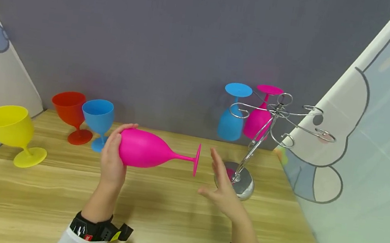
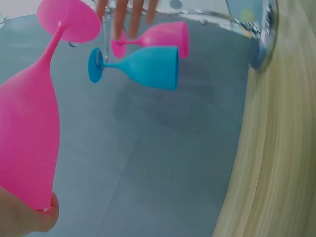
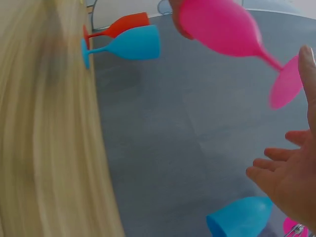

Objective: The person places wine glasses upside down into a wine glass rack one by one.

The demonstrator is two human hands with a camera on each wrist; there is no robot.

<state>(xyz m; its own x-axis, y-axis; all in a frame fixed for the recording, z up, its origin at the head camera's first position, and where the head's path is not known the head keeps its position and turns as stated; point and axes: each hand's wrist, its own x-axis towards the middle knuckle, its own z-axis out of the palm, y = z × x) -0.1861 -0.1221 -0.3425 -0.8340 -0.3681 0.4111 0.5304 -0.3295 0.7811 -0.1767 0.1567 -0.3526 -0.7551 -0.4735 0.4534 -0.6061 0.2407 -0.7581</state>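
Observation:
My left hand grips a pink goblet round its bowl near the rim. The goblet lies sideways in the air, its stem and foot pointing right. Just beyond that foot, my right hand has its fingers spread and holds nothing. Behind the right hand stands a chrome glass rack with curled wire arms. A blue goblet and a second pink goblet hang upside down from it. In the right wrist view the held goblet has its foot close to my right thumb.
Upright on the left of the wooden table are a yellow goblet, a red goblet and another blue goblet. A grey wall closes off the back, and a printed panel rises on the right.

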